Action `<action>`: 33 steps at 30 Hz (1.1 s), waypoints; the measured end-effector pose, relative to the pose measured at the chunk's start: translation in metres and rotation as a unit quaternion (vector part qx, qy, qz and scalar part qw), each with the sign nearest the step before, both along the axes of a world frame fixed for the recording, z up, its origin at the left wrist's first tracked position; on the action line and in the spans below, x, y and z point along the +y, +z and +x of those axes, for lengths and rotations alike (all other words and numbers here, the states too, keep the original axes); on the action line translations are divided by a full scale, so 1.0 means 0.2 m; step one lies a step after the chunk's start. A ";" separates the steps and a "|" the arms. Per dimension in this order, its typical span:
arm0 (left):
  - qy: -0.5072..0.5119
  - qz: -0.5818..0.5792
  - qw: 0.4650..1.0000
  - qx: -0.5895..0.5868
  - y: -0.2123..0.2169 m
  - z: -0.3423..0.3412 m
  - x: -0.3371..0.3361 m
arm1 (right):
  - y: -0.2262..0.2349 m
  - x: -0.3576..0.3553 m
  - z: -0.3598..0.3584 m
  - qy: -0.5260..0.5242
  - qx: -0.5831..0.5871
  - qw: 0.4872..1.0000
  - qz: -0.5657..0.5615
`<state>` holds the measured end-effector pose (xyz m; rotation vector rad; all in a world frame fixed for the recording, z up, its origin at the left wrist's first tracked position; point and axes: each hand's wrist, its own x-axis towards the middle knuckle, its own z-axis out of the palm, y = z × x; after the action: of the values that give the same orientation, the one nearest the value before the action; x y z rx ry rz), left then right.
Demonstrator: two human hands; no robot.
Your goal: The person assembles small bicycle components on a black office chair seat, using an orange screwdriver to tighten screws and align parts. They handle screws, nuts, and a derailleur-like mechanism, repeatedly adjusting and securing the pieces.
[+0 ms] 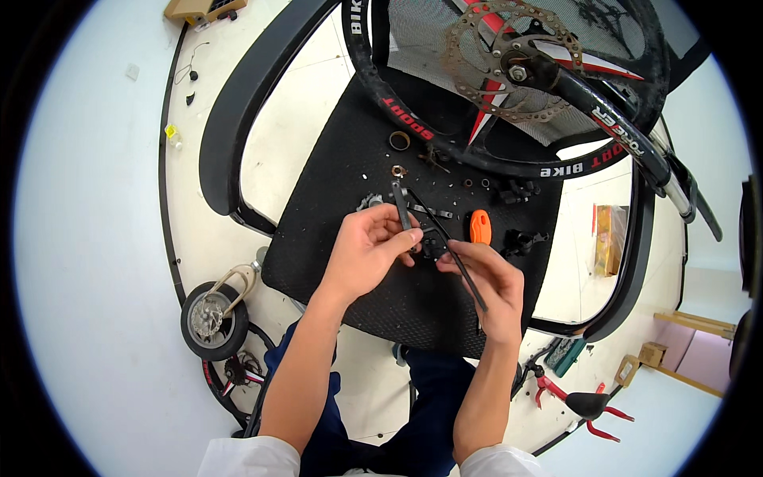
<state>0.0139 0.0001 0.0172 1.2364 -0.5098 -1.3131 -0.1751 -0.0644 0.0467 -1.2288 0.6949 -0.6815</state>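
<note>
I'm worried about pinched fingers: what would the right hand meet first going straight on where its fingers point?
Probably the left hand, just ahead of the right hand, though depth is unclear.

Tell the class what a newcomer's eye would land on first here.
The big spoked wheel at the top, in front of the mesh chair back, probably draws it first. Next comes the orange object on the black seat, right of centre. In the middle, the left hand and right hand hold thin dark pieces.
</note>
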 end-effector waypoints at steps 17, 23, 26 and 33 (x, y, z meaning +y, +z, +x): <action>-0.015 0.033 0.999 0.010 -0.03 -0.16 -0.03 | 0.06 0.16 0.16 0.030 0.138 0.857 -0.495; 0.027 0.005 0.999 -0.034 -0.05 -0.17 -0.03 | 0.02 0.19 0.21 -0.070 0.157 0.825 -0.539; 0.048 0.003 0.997 -0.052 -0.06 -0.17 -0.02 | -0.01 0.21 0.22 -0.114 0.154 0.848 -0.494; 0.078 -0.031 0.989 -0.120 0.02 -0.23 -0.03 | -0.04 0.16 0.23 -0.241 0.049 0.967 -0.062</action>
<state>-0.0316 -0.0055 0.0209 1.3615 -0.6074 -1.0164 -0.1296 -0.0318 0.0396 -1.2216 1.0637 -1.0840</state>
